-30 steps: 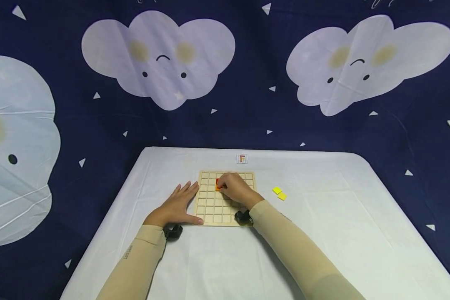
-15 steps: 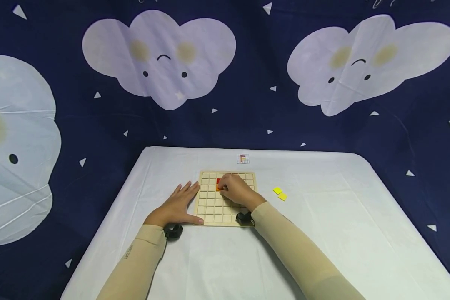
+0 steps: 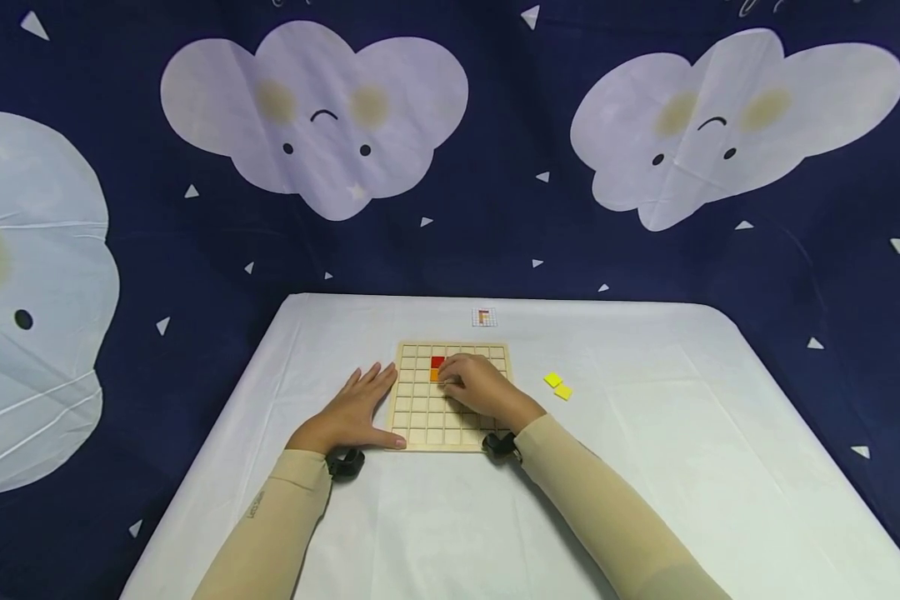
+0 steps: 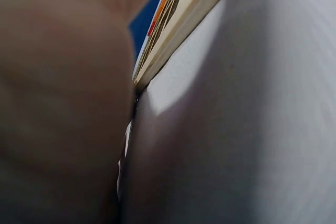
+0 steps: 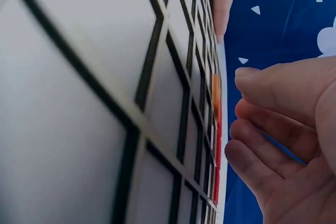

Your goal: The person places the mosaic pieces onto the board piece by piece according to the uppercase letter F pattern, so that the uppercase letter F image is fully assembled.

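Observation:
A wooden grid board point(image 3: 414, 417) lies on the white table. In its upper part a red tile point(image 3: 437, 362) sits directly above an orange tile point(image 3: 434, 375). Beside these tiles, my right hand point(image 3: 483, 387) hovers with loosely bent fingers that hold nothing. The right wrist view shows its fingertips point(image 5: 247, 80) apart from the orange tile point(image 5: 216, 98), with more red point(image 5: 218, 145) beyond. My left hand point(image 3: 348, 415) rests spread along the board's left edge, thumb at the near corner. Its palm point(image 4: 63, 93) fills much of the left wrist view. The right hand covers several cells.
Two yellow tiles point(image 3: 558, 386) lie on the table right of the board. A small printed pattern card point(image 3: 484, 317) lies behind it. The white table point(image 3: 645, 433) meets a dark blue cloth point(image 3: 495, 242) with printed clouds at its back edge.
My right hand has drawn back slightly to the right and loosened off the orange tile, which now shows more fully with the red one. The left hand stays put.

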